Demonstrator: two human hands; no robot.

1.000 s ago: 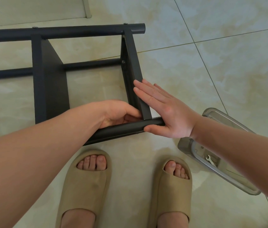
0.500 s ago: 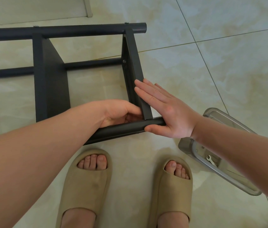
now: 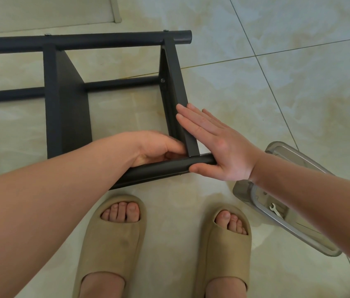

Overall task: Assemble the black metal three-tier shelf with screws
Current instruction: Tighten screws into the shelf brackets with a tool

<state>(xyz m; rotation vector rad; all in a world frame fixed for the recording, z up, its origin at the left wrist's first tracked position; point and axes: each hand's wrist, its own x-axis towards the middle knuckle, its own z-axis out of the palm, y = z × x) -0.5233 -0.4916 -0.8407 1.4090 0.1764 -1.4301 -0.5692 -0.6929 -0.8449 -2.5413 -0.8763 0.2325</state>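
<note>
Pressing flat against the outer face of an end panel, the right hand has its fingers straight and together, with the thumb lying under the tip of the near tube. The left hand reaches over that tube from the other side, its fingers curled into the inside corner where panel and tube meet. The fingertips are hidden against the metal, so it cannot be told whether they pinch anything.

The black metal shelf lies on its side on the tiled floor, running off the left edge of the view. Its far tube runs parallel to the near one, and a lower tube lies between them, closer to the floor. A second panel stands further left, spanning the tubes. A screw head shows on the inner side of the end panel, where the lower tube joins it.

The person stands over the work in tan slippers, toes just short of the near tube. On the floor to the right, partly under the right forearm, sits a clear plastic container with a small silver wrench inside.
</note>
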